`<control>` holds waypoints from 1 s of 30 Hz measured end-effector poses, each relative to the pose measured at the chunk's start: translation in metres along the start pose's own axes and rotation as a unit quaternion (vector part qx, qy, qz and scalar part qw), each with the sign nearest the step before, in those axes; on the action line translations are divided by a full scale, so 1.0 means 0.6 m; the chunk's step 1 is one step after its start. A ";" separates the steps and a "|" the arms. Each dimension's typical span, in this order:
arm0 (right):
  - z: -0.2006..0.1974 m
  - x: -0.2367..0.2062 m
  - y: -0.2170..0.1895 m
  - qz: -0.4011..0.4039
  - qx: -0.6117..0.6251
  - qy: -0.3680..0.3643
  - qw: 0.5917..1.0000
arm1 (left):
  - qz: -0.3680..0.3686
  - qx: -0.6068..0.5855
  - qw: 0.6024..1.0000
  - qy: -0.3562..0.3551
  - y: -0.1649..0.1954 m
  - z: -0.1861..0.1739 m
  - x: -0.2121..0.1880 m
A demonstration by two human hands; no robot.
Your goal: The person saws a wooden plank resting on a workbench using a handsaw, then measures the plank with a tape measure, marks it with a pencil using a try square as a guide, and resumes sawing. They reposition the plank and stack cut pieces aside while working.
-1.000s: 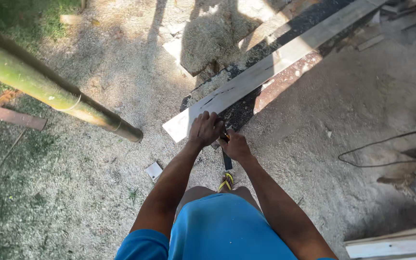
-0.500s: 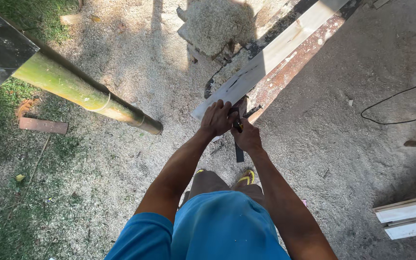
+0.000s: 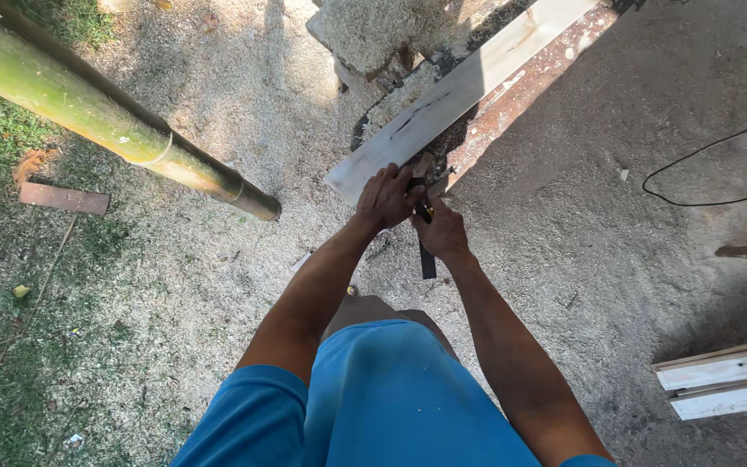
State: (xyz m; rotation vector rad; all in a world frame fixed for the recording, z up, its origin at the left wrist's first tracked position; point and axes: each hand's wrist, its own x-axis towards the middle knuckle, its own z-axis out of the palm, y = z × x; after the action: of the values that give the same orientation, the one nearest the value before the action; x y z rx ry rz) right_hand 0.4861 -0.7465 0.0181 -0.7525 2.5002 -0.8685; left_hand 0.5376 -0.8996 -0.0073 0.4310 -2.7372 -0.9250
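The pale, flat wooden plank [image 3: 456, 91] now runs further up the sawdust-strewn ground [image 3: 218, 216], both hands still at its near end. The left hand [image 3: 386, 197] presses it; the right hand [image 3: 441, 232] grips a dark flat tool [image 3: 426, 258].

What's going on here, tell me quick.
A person in a blue shirt stands over a pale wooden plank lying on sawdust-covered ground. The left hand presses on the plank's near end, and the right hand holds a dark flat tool against it. A green bamboo pole slants across on the left.
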 end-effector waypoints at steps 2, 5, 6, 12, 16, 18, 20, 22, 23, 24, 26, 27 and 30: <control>-0.018 -0.010 0.018 0.015 -0.015 -0.009 1.000 | 0.009 -0.004 1.000 0.012 0.022 0.017 0.001; -0.037 -0.023 0.048 0.018 -0.033 -0.001 0.999 | 0.013 -0.015 1.000 0.017 0.049 0.042 -0.003; -0.041 -0.028 0.057 0.016 -0.036 -0.007 0.999 | 0.006 -0.012 1.000 0.003 0.056 0.049 -0.005; -0.058 -0.055 0.091 0.033 -0.046 -0.029 0.998 | -0.006 0.001 1.000 -0.021 0.089 0.074 -0.023; -0.067 -0.060 0.092 0.054 -0.048 -0.044 0.996 | 0.009 -0.010 1.000 0.001 0.101 0.073 -0.025; -0.069 -0.054 0.090 0.048 -0.049 -0.042 0.997 | -0.007 -0.015 1.000 -0.013 0.101 0.069 -0.019; -0.071 -0.044 0.086 0.024 -0.052 -0.022 0.998 | -0.030 -0.014 0.998 -0.045 0.097 0.064 -0.008; -0.073 -0.030 0.080 0.034 -0.045 -0.023 0.998 | -0.037 -0.014 0.998 -0.050 0.090 0.058 0.007; -0.074 -0.021 0.076 0.041 -0.041 -0.023 0.998 | -0.039 -0.014 0.998 -0.054 0.086 0.055 0.016; -0.076 -0.013 0.072 0.035 -0.032 -0.015 0.999 | -0.016 -0.020 0.999 -0.025 0.083 0.053 0.025; -0.081 0.005 0.062 0.021 -0.015 0.007 1.000 | 0.034 -0.033 0.998 0.035 0.074 0.049 0.046; -0.084 0.015 0.057 0.006 -0.018 0.027 0.999 | 0.035 -0.035 0.998 0.037 0.072 0.047 0.057; -0.092 0.046 0.045 -0.016 -0.018 0.069 0.997 | 0.033 -0.044 0.998 0.037 0.063 0.042 0.089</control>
State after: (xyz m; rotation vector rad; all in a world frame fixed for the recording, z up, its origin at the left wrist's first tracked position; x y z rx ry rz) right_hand 0.4268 -0.7202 0.0363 -0.7698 2.6376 -0.9172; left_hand 0.4726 -0.8755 0.0025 0.3477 -2.6163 -0.9892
